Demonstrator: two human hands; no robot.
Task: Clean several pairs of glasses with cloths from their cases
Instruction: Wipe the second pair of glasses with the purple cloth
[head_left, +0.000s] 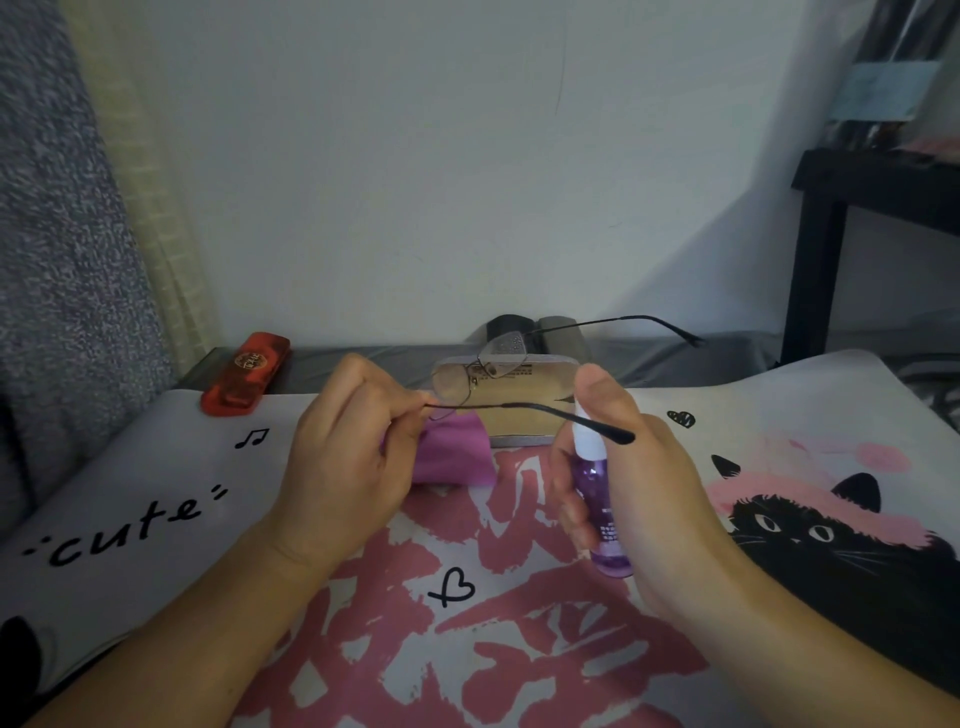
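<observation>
Glasses (470, 376) hang in the air above the mat (156, 467), thin metal frame with both temples unfolded. The left hand (348, 462) pinches them at the near temple's hinge end, fingers curled tight, so the lenses sit just beyond the fingertips and the near temple runs rightward from the pinch, its dark tip crossing in front of the right hand (623, 467). That hand grips a purple spray bottle (602, 499) upright, fingers wrapped round it, thumb raised beside the white nozzle (which stands just right of the lenses). A purple cloth (452, 452) lies on the mat below the glasses, partly hidden behind the left hand. Directly behind the glasses an open tan case (511, 400) rests on the mat, with a dark case (511, 327) farther back. A red case (247, 382) lies well left of the glasses, at the mat's far edge.
</observation>
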